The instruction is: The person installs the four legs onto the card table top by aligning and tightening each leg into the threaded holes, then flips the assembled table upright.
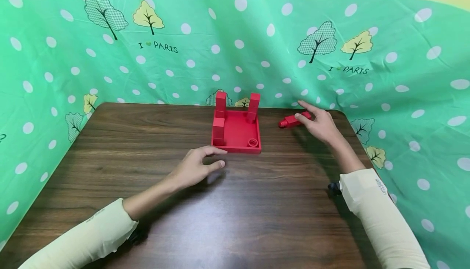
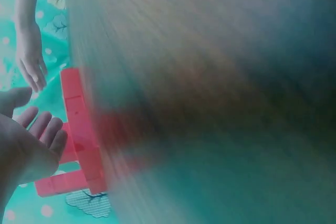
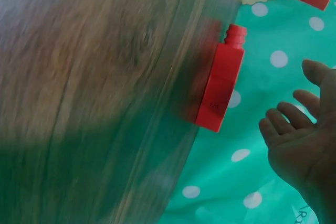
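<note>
A square red tray-like base (image 1: pixel 240 128) with a raised rim lies on the table, its hollow side up. Upright red legs stand in its back left (image 1: pixel 220 103), back right (image 1: pixel 254 105) and front left corners (image 1: pixel 218 129). Its front right corner shows a bare threaded ring (image 1: pixel 252 142). My left hand (image 1: pixel 192 167), fingers loosely extended, reaches to the base's front left edge. To the right of the base lies a loose red leg (image 3: pixel 219 87) with a screw-threaded end pointing toward the base. Over its plain end hovers my right hand (image 1: pixel 320 125), fingers spread, palm empty in the right wrist view.
The brown wooden table (image 1: pixel 139 146) has its back edge just behind the base. A green polka-dot curtain (image 1: pixel 235 28) hangs along the back and sides. Both forearms wear pale sleeves with dark wrist devices (image 1: pixel 334 188).
</note>
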A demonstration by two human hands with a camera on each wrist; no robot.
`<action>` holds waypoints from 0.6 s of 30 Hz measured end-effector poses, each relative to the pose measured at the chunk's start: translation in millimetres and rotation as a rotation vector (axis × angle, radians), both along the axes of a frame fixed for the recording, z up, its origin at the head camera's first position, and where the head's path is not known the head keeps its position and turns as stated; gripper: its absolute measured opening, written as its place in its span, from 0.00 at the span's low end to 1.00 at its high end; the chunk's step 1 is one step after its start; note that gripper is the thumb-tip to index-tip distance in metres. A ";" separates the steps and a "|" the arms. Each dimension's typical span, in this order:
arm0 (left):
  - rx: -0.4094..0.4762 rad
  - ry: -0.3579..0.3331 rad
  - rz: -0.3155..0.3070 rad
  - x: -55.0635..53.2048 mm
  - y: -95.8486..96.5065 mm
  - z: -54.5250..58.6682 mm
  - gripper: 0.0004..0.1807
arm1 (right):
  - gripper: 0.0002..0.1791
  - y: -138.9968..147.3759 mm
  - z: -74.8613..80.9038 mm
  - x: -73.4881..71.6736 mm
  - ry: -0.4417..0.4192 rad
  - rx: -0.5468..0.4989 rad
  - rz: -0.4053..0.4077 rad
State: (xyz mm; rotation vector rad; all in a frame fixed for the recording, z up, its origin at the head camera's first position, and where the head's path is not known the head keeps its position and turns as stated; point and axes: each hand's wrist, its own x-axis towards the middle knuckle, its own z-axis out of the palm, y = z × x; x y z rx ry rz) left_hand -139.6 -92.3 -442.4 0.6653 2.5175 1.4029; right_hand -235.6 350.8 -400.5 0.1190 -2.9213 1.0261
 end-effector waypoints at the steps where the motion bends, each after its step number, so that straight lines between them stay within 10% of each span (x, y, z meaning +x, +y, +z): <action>1: -0.027 0.010 -0.034 0.3 0.8 0.2 0.25 | 0.40 2.1 0.4 -0.4 -0.023 0.023 0.014; 18: -0.384 0.223 -0.319 2.4 21.5 2.2 0.45 | 0.50 33.0 -10.3 -8.9 -0.193 0.083 0.050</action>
